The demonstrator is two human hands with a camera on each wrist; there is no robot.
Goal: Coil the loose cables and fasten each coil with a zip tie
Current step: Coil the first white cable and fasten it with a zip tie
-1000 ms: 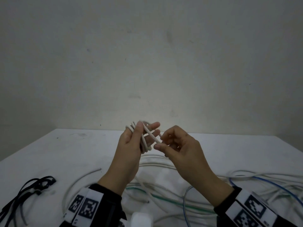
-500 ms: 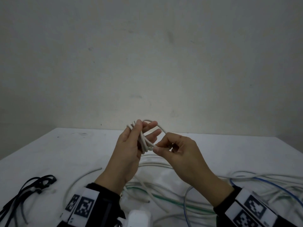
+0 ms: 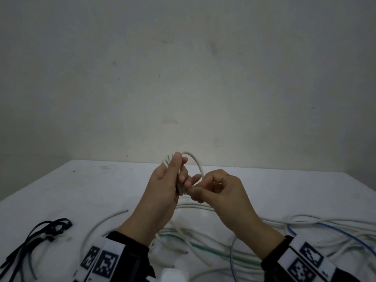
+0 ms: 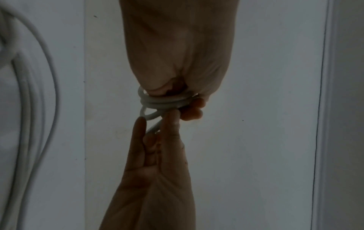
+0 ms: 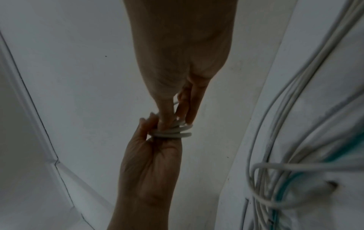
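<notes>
A thin white cable (image 3: 198,163) is wound into a small coil (image 4: 163,103) held above the table. My left hand (image 3: 181,169) grips the coil, thumb pressing the strands against nearly straight fingers. My right hand (image 3: 195,188) sits right against it and pinches a strand of the same cable at the coil's lower side. One loop arcs over from the left thumb to the right fingers. In the right wrist view the coil (image 5: 171,133) lies between the right hand (image 5: 152,129) and the left fingers (image 5: 189,105). Black zip ties (image 3: 46,231) lie at the table's near left.
Loose white cables (image 3: 203,208), a blue cable (image 3: 335,231) and a green cable (image 3: 203,247) sprawl over the white table (image 3: 81,190) below and to the right of my hands. A white blocky object (image 3: 175,275) sits at the near edge. A plain wall stands behind.
My right hand has closed in on the left hand, carrying the cable strand round. The strand that crossed the left fingers now arcs as a loop above the coil.
</notes>
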